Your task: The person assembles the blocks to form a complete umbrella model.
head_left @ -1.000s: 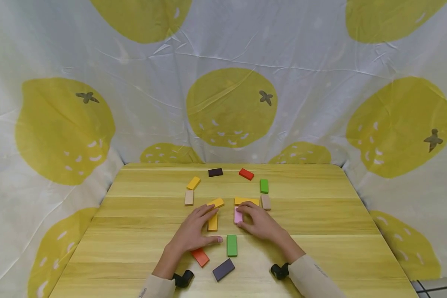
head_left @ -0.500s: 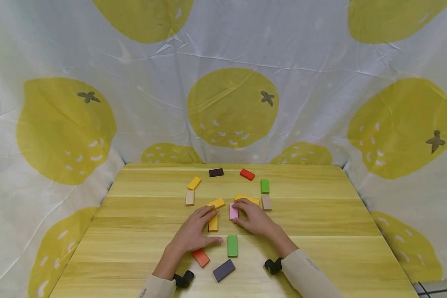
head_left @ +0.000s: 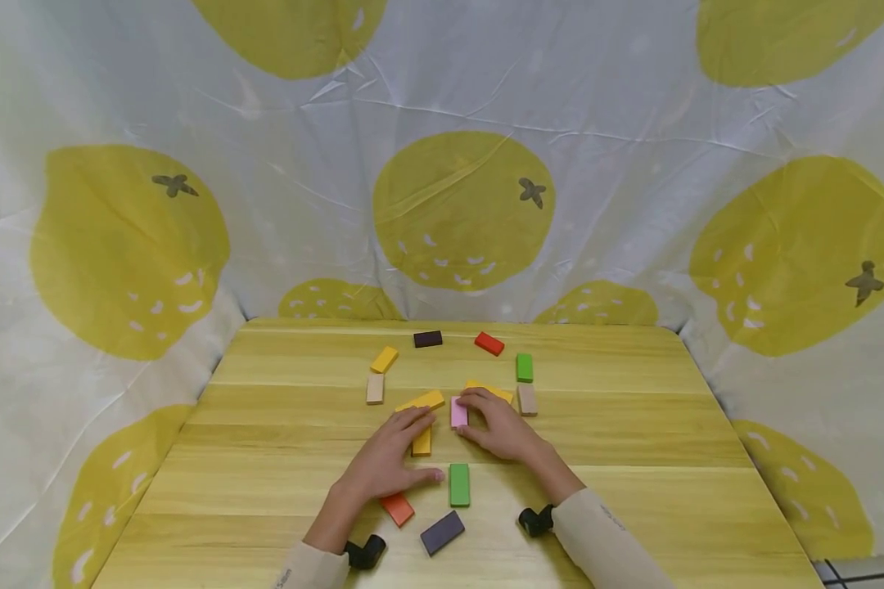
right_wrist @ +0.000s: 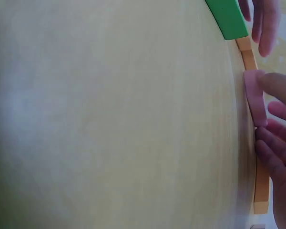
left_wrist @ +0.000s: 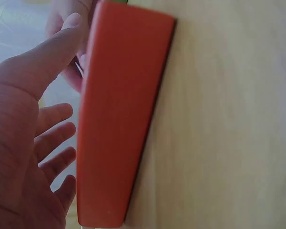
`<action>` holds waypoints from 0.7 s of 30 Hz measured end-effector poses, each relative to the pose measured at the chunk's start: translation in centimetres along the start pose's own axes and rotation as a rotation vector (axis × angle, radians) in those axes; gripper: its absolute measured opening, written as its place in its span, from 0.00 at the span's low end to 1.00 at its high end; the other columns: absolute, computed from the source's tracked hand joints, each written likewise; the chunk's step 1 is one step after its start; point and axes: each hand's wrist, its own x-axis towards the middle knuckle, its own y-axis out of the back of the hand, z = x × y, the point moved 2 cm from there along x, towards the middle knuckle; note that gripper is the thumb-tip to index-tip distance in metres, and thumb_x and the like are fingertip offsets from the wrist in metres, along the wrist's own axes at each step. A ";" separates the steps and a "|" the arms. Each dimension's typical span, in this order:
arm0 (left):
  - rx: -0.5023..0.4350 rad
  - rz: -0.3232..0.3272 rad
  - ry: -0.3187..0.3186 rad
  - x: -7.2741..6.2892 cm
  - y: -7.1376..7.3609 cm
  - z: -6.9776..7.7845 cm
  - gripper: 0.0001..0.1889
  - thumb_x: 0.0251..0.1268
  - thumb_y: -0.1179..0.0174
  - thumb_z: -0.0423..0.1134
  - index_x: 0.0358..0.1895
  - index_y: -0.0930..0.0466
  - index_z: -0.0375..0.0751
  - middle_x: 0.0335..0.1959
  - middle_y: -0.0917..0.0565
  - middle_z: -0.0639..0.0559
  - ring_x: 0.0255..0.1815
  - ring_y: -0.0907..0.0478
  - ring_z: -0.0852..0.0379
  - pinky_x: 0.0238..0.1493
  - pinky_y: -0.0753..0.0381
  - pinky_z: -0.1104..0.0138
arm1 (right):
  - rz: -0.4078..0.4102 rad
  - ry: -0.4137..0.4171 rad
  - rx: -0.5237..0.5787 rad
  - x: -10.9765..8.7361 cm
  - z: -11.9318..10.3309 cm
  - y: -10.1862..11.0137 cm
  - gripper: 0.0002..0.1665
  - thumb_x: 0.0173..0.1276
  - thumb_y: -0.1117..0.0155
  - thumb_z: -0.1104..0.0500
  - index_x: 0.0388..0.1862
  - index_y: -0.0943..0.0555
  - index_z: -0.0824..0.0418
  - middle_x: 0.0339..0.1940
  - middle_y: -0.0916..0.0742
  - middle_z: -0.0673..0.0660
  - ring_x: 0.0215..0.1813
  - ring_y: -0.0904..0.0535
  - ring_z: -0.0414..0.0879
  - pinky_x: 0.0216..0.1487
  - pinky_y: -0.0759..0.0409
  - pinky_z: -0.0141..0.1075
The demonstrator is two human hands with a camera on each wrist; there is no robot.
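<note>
My right hand (head_left: 502, 425) pinches a small pink block (head_left: 459, 412) between thumb and fingers, close to the tabletop. Behind its fingers lies a yellow block (head_left: 490, 390), partly covered by the hand. My left hand (head_left: 383, 458) hovers with fingers spread and holds nothing. Near its fingertips are a slanted yellow block (head_left: 421, 400) and an upright-lying yellow block (head_left: 422, 442), both partly hidden. A red-orange block (left_wrist: 124, 109) fills the middle of the left wrist view, beside the left thumb. The green block (head_left: 459, 484) lies to the right of that thumb.
A dark block (head_left: 443, 533) lies near the front. Farther back, a black block (head_left: 427, 339), a red block (head_left: 489, 343), a green block (head_left: 525, 367), a yellow block (head_left: 385, 359) and two wooden blocks (head_left: 375, 388) form an arc. A lemon-print cloth (head_left: 619, 213) hangs behind the table.
My right hand has moved left and slightly away from me with the pink block. The yellow block behind it has turned to a slant. The left hand has barely moved.
</note>
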 end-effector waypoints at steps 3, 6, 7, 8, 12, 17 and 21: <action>0.009 0.032 -0.004 -0.1 -0.1 0.3 0.45 0.60 0.32 0.68 0.76 0.29 0.50 0.78 0.31 0.52 0.80 0.36 0.48 0.75 0.30 0.46 | 0.007 -0.006 0.016 -0.1 0.1 -0.1 0.30 0.75 0.34 0.44 0.70 0.22 0.54 0.73 0.23 0.52 0.77 0.29 0.51 0.78 0.31 0.48; 0.023 0.094 -0.012 -0.1 0.0 0.5 0.33 0.67 0.32 0.58 0.70 0.23 0.46 0.71 0.24 0.51 0.74 0.30 0.49 0.73 0.26 0.49 | 0.009 -0.001 0.023 -0.1 0.1 -0.1 0.28 0.76 0.36 0.46 0.70 0.22 0.54 0.73 0.22 0.53 0.76 0.28 0.52 0.78 0.31 0.48; 0.031 0.116 -0.012 -0.1 0.0 0.4 0.28 0.69 0.33 0.54 0.68 0.20 0.46 0.69 0.22 0.51 0.72 0.28 0.49 0.71 0.25 0.50 | 0.009 0.001 0.025 -0.1 0.1 0.0 0.27 0.77 0.36 0.46 0.70 0.21 0.55 0.73 0.22 0.54 0.76 0.28 0.52 0.78 0.31 0.48; 0.038 0.136 -0.010 -0.1 0.0 0.4 0.25 0.71 0.34 0.51 0.66 0.19 0.45 0.67 0.21 0.51 0.70 0.26 0.50 0.70 0.23 0.52 | 0.009 0.002 0.027 -0.1 0.1 0.0 0.27 0.77 0.37 0.46 0.70 0.21 0.55 0.73 0.22 0.54 0.76 0.28 0.52 0.78 0.31 0.48; 0.071 0.164 0.019 0.0 -0.1 0.0 0.18 0.74 0.36 0.44 0.62 0.16 0.45 0.63 0.19 0.52 0.66 0.24 0.52 0.67 0.21 0.55 | 0.016 0.015 0.035 -0.2 0.0 0.1 0.25 0.78 0.37 0.48 0.69 0.21 0.55 0.72 0.22 0.55 0.75 0.27 0.54 0.77 0.30 0.49; 0.063 0.157 0.027 -0.1 -0.2 -0.3 0.17 0.73 0.34 0.43 0.61 0.15 0.45 0.62 0.18 0.52 0.65 0.24 0.51 0.67 0.21 0.54 | 0.017 0.020 0.054 -0.2 -0.1 0.3 0.23 0.78 0.37 0.52 0.68 0.21 0.56 0.72 0.21 0.56 0.75 0.27 0.55 0.77 0.29 0.51; 0.047 0.166 0.014 -0.3 -0.2 -0.2 0.17 0.71 0.33 0.43 0.60 0.14 0.45 0.61 0.17 0.53 0.64 0.23 0.51 0.67 0.21 0.53 | 0.011 0.010 0.057 -0.2 -0.2 0.3 0.24 0.77 0.36 0.51 0.68 0.21 0.56 0.72 0.21 0.55 0.75 0.27 0.54 0.77 0.30 0.50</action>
